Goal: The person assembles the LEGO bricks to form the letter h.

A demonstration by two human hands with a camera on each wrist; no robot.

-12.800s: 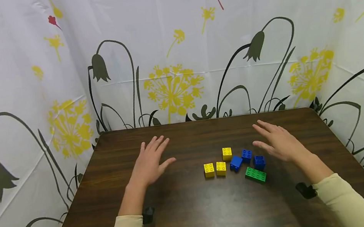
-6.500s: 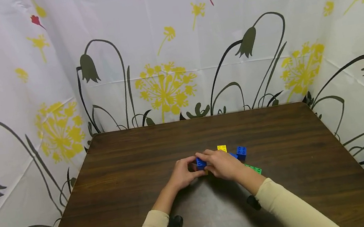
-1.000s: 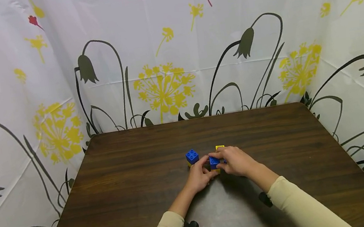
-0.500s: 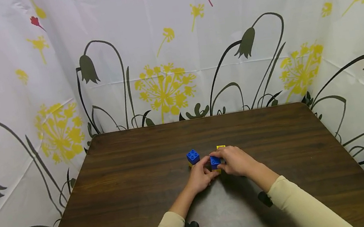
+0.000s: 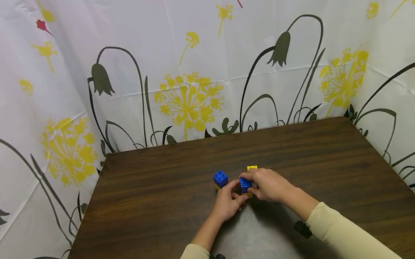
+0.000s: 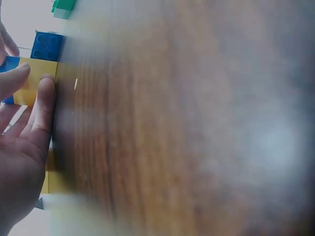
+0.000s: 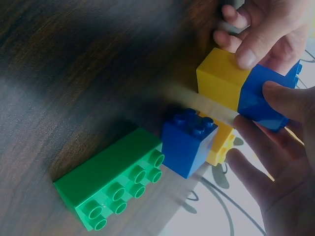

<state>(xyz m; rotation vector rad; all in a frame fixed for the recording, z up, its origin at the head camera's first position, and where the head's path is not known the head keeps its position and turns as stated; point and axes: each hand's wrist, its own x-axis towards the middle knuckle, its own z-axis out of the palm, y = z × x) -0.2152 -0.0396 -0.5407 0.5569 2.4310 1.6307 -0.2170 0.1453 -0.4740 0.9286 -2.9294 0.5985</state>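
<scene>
A blue brick sits on top of a yellow brick, forming a small upright stack on the table. My left hand holds the yellow brick low down, between thumb and fingers. From the other side my right hand pinches the blue brick. Whether the two bricks are fully pressed together I cannot tell. Just beyond the left hand stands another stack, a blue brick over a yellow one, whose lower part is mostly hidden.
Behind the right hand is a single yellow brick. The right wrist view shows a loose blue brick and a long green brick beside the held stack. A patterned curtain hangs behind the dark wooden table.
Bricks lay loose with both hands apart at first; then both hands worked on one blue-and-yellow stack, which now stands at the left. Over the last second the hands have barely moved.
</scene>
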